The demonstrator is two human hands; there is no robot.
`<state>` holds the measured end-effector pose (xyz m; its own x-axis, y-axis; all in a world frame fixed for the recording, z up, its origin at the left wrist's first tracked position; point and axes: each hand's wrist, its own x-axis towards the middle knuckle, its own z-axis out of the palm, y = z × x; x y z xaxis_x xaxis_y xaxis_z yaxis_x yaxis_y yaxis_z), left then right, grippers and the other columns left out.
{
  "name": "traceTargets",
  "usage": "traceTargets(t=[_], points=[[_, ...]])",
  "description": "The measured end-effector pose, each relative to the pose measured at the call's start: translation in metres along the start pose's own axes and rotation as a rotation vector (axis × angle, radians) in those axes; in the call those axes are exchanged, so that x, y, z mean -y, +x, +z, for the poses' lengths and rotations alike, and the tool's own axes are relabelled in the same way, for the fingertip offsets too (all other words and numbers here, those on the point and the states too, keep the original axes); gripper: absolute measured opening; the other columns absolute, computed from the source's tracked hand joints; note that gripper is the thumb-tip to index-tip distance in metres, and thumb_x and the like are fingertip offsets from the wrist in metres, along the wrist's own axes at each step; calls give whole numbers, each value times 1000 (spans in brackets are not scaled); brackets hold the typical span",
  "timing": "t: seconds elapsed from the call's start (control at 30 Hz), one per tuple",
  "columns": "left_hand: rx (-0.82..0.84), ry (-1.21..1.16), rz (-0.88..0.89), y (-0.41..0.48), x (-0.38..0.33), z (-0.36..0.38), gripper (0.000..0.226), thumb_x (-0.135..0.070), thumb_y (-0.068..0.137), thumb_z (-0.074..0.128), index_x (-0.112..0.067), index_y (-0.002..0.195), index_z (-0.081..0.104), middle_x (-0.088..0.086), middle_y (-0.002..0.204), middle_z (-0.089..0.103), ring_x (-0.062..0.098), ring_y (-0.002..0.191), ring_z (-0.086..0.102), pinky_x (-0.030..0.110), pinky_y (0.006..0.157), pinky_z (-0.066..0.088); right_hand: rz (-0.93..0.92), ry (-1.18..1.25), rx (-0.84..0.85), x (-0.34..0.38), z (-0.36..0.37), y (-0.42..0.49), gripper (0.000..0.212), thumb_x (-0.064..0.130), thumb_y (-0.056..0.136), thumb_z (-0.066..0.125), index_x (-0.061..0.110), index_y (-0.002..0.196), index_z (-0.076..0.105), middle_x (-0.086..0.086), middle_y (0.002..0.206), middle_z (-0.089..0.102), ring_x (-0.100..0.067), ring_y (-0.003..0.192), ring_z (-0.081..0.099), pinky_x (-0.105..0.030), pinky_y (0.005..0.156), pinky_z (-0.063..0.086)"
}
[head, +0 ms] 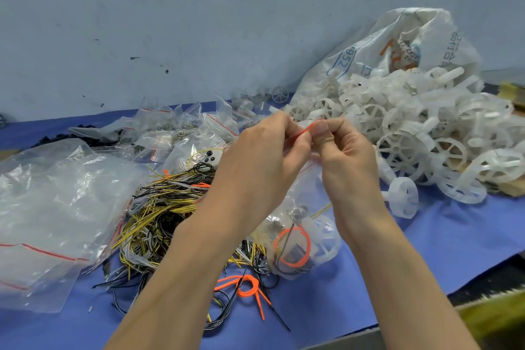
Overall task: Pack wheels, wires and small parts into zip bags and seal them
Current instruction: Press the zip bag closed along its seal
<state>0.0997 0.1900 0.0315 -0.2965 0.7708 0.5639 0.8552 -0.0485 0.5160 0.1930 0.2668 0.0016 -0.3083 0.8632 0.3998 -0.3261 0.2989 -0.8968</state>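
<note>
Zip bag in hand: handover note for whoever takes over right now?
Left hand and right hand both pinch the red zip strip of the held zip bag, above the blue table.
Bag holds a white wheel, an orange loop and small parts.
Done: this bag is filled. Whether the seal is finished cannot be told.
Left: wire pile, wheel heap, empty bags.

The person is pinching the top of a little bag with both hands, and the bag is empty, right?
Not quite. Both the left hand and the right hand do pinch the red strip at the top of the zip bag, but it is not empty: the head view shows an orange wire loop, a white wheel and small parts inside.
</note>
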Motion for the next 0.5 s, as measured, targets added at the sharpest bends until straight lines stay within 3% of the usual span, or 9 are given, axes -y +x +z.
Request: traceTargets(t=[0.1,0.4,0.5], points=[[8,26,-7,-5,-1,-1,17,-42,95,53,-28,86,57,-11,77,60,13,72,56,42,71,50,-10,0,-77,-2,-1,2,26,12,99,56,24,77,62,15,66,64,-1,66,58,-15,68,46],[104,55,6,-31,3,-13,20,-44,96,50,-28,88,56,-13,81,60,11,79,57,42,73,50,27,52,-301,-5,-12,19,23,18,101,56,24,80,62,20,60,58,3,56,53,-18,65,46],[123,68,-8,-39,8,-20,22,-49,94,47,-29,88,55,-16,80,57,4,74,52,36,71,48,33,55,-323,-5,-16,23,24,19,101,56,26,79,63,21,59,59,3,57,54,-18,65,47]])
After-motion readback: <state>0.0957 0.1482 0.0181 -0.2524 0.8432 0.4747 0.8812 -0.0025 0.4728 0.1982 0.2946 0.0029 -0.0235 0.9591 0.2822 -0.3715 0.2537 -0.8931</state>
